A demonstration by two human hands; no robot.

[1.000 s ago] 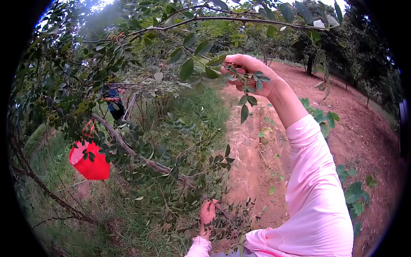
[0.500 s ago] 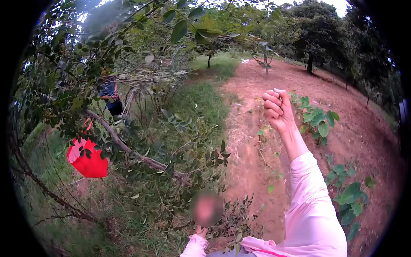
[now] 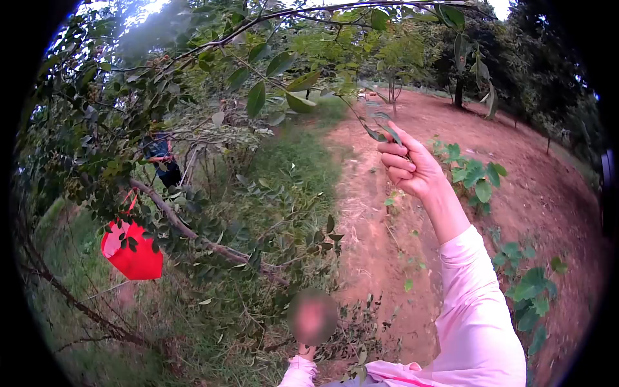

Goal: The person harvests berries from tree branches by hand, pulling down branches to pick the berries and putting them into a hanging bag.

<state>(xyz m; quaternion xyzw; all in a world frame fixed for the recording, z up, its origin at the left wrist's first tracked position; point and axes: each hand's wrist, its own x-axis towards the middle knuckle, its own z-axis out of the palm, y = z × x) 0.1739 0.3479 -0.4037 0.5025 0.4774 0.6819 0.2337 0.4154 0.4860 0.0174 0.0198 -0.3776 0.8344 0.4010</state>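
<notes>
My right hand (image 3: 412, 166) is raised in front of me with its fingers curled in. Its thumb and index finger pinch the end of a thin leafy twig (image 3: 375, 133), whose narrow green leaves lie against the fingertips. This twig hangs from a long branch (image 3: 284, 14) arching across the top of the view. Low in the middle is my left hand (image 3: 312, 317), smeared by a round blur that hides its fingers. Small-leaved foliage (image 3: 351, 338) surrounds it, and I cannot make out whether it holds anything.
A red bag (image 3: 135, 253) hangs by its strap from a thick branch (image 3: 171, 211) on the left. Behind the leaves stands a person (image 3: 161, 155) in dark clothing. A reddish dirt path (image 3: 364, 226) runs forward, with broad-leaved plants (image 3: 476, 177) on its right.
The leafy twig now reaches my right hand, which was a fist with no leaves visible at it. That hand has shifted slightly left. The overhead branch shows more fully; the bag appears slightly lower.
</notes>
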